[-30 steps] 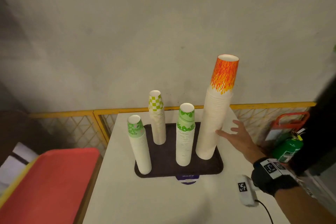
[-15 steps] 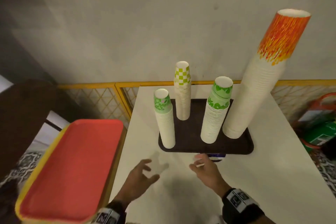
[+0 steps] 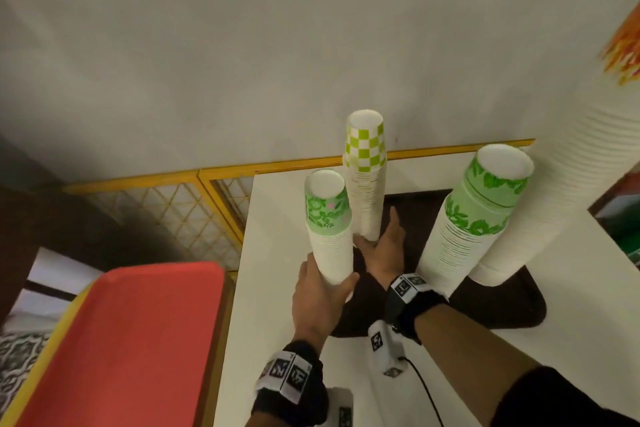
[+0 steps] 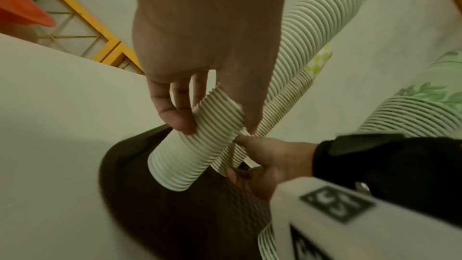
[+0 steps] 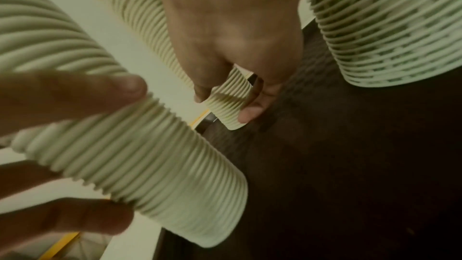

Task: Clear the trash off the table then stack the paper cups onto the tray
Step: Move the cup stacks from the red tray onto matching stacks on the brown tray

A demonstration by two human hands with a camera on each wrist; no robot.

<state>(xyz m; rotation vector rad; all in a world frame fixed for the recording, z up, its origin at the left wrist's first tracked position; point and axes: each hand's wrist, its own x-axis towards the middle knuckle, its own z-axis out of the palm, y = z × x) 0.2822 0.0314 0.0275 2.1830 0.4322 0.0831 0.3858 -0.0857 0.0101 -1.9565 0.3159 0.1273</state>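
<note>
Four stacks of upturned paper cups stand on the dark brown tray [image 3: 502, 305]. My left hand [image 3: 325, 284] grips the green floral stack [image 3: 329, 236] low down, fingers and thumb curled round its ribbed rims [image 4: 195, 153]. My right hand [image 3: 377, 239] pinches the base of the green checkered stack [image 3: 365, 184] between thumb and fingers [image 5: 250, 114]. A wider green leaf stack [image 3: 478, 218] and a very tall orange flame stack [image 3: 571, 184] stand to the right, untouched. I cannot tell whether the floral stack's base touches the tray.
The white table [image 3: 277, 218] ends at a yellow mesh fence [image 3: 173, 211] and a grey wall behind. A red tray with a yellow rim [image 3: 121, 340] sits left of the table. A green object [image 3: 627, 236] shows at the right edge.
Both hands have moved forward from the table's front to the tray. The left now grips the floral stack, the right the checkered one. My head has moved closer.
</note>
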